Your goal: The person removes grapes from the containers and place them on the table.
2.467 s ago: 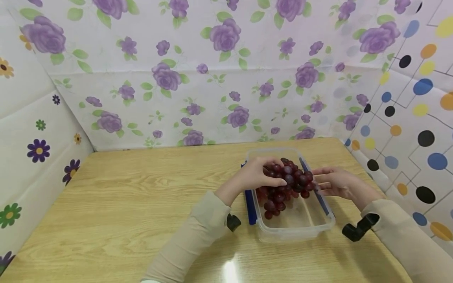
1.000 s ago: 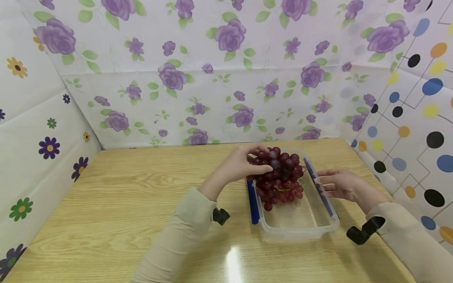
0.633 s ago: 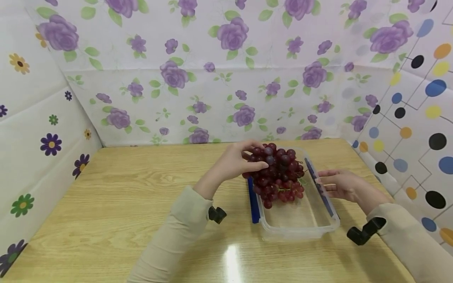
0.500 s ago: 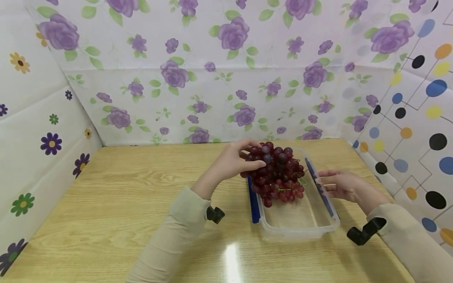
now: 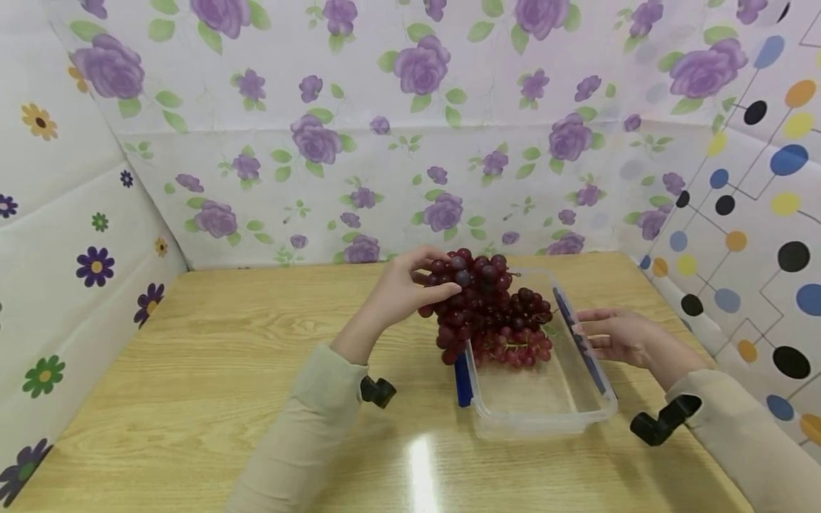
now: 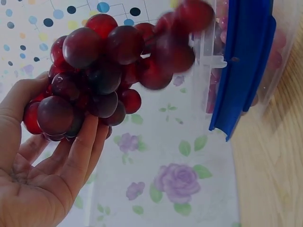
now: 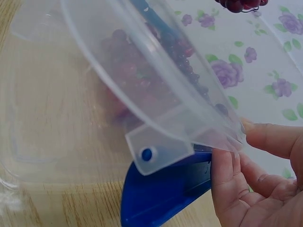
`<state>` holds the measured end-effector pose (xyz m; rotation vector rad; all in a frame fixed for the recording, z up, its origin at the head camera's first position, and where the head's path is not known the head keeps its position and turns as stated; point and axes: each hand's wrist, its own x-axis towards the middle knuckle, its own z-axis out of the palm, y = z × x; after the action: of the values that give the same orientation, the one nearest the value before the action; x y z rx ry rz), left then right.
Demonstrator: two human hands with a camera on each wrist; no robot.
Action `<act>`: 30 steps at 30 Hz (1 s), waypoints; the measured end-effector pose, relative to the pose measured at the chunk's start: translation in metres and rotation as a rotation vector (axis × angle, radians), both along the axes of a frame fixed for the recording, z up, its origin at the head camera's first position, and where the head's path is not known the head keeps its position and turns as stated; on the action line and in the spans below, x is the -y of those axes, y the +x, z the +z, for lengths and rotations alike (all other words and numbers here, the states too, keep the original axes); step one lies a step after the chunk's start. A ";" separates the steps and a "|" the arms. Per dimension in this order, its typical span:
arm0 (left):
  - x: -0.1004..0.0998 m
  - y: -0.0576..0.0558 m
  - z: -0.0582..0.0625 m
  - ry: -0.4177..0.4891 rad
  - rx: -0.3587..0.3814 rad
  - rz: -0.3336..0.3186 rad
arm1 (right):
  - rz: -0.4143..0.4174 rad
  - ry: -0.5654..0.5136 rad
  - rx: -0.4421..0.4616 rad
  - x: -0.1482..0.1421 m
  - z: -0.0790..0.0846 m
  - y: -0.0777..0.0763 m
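Note:
My left hand holds a bunch of dark red grapes by its left end, thumb in front and fingers behind. The bunch hangs over the left wall of a clear plastic food container. In the left wrist view, the grapes sit between thumb and fingers, beside the container's blue latch flap. More red grapes lie inside the container, toward its far left. At the right wall, my right hand grips the rim; the right wrist view shows its thumb on the edge and fingers below.
The container stands on the right part of a wood-grain table. Blue latch flaps hang on its left and right sides. A flowered wall covering rises behind the table, and a dotted one on the right. Black wrist mounts sit on both sleeves.
My left hand has lifted the bunch of grapes up and left, from inside the container to over its left wall. The grapes beneath are now separately visible. The right hand has stayed at the rim.

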<state>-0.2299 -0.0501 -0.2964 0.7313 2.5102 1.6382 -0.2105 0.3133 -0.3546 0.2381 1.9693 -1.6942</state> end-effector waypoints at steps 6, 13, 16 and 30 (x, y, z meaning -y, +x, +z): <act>0.009 -0.002 -0.008 0.021 0.020 0.035 | -0.008 -0.014 0.004 -0.001 -0.002 0.000; 0.015 -0.005 -0.012 0.039 0.012 0.068 | -0.004 -0.010 -0.004 -0.002 -0.003 -0.001; 0.018 -0.006 -0.013 0.047 0.009 0.072 | -0.002 -0.012 -0.005 -0.002 -0.003 -0.001; 0.038 -0.015 -0.024 0.014 0.038 0.092 | -0.021 -0.021 0.004 -0.001 -0.001 0.000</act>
<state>-0.2450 -0.0883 -0.3205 0.5882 2.5447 1.6830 -0.2104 0.3140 -0.3560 0.2555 1.9524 -1.7254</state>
